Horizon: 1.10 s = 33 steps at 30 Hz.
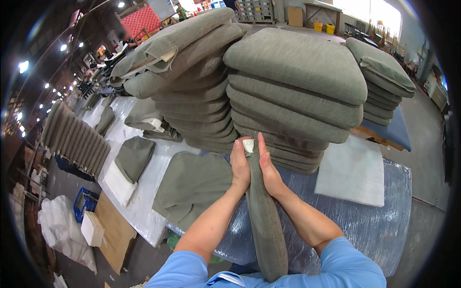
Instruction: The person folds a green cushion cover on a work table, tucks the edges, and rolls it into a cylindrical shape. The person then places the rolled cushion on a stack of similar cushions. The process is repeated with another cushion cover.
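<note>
**Cushion pressed edge-on between two flat palms, white filling bared at its far end**

A grey-green cushion [267,225] stands edge-on over the tabletop [384,192], its near end by the person's shirt front and its far end between the hands. A tuft of white filling [248,145] shows there. The left hand [240,165] and the right hand [270,175] press from either side, their fingers [261,144] straight and extended rather than curled around anything, so the hold looks to come from palm pressure alone (whether the left thumb is hooked in cannot be told).

If that pressure slackened on one side, the cushion could twist or slide down. Uneven squeezing might also bunch the filling or push more of it out of the cover. Just beyond the fingertips rises a stack of plump cushions [295,62]; a careless push forward could nudge it, and its soft layers might shift.

Left of the hands, a loose grey-green cover [192,187] lies on the tabletop, where a passing forearm might drag it. To the right, a white pad [353,173] lies flat. Farther left are another, leaning stack [192,91] and a white foam slab [118,185] partly under grey-green cloth [136,156].
</note>
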{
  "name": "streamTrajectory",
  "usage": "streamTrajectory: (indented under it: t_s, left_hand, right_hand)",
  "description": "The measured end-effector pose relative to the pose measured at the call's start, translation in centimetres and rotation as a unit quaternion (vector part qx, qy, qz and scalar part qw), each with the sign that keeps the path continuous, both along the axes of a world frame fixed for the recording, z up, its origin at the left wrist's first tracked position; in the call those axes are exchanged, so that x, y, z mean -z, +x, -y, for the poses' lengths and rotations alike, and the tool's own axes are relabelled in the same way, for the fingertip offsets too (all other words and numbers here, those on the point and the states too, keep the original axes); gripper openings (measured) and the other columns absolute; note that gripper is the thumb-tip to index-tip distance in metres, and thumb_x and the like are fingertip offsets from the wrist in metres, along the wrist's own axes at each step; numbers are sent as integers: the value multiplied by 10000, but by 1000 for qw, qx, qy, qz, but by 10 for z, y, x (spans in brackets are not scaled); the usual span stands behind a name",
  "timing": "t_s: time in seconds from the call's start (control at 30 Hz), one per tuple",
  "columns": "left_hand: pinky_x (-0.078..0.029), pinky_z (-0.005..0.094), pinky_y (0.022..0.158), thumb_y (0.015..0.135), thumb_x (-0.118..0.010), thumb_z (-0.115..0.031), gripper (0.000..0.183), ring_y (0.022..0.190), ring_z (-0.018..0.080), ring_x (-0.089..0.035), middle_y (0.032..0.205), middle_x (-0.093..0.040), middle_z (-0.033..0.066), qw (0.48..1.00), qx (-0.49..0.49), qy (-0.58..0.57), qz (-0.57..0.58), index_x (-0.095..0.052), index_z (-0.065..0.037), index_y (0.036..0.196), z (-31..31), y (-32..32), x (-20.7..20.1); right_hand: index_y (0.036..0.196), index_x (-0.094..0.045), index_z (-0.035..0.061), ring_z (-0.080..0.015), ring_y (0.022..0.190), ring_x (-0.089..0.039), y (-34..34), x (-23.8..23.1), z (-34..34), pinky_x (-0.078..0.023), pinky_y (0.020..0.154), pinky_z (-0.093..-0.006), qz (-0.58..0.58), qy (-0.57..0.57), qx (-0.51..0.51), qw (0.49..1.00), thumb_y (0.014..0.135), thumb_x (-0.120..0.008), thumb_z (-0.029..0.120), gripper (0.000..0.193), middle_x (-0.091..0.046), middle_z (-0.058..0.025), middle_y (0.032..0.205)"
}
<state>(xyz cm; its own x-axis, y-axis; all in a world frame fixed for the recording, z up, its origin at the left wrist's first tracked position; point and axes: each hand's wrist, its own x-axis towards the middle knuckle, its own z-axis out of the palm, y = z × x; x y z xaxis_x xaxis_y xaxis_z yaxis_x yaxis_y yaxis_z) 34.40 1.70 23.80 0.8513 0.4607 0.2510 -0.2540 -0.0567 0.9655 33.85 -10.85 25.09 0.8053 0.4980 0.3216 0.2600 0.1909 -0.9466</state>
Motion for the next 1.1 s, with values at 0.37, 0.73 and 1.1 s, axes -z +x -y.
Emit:
streamTrajectory:
  t_s: [0.37, 0.73, 1.1]
  left_hand:
    - [-441, 406, 1059, 1168, -288, -453, 628, 1191, 302, -612, 1270, -676, 202, 999, 0, 22, -24, -649, 49, 1284, -11, -13, -6]
    - [-157, 409, 1323, 1175, -221, -503, 720, 1646, 308, -165, 1781, -156, 193, 992, 79, -98, -23, -120, -51, 1726, 34, -101, -25]
    - [-163, 398, 1324, 1179, -227, -468, 699, 1646, 293, -176, 1784, -178, 167, 994, 60, -52, -70, -140, -37, 1722, 36, -114, -33]
  right_hand:
    - [1705, 24, -15, -332, 1665, 54, -3, 0, -2, -10, 1339, -460, -63, 103, -74, 990, 1100, -150, 706, 958, 25, -211, 1795]
    - [1728, -17, 61, -366, 1664, 63, -55, 10, 18, -19, 1334, -489, -15, -30, -10, 999, 1065, -184, 773, 987, 29, -221, 1795]
    - [1721, -26, 33, -418, 1658, 56, -77, -14, 34, -44, 1323, -523, 28, -44, -30, 998, 1050, -252, 793, 1039, 32, -298, 1771]
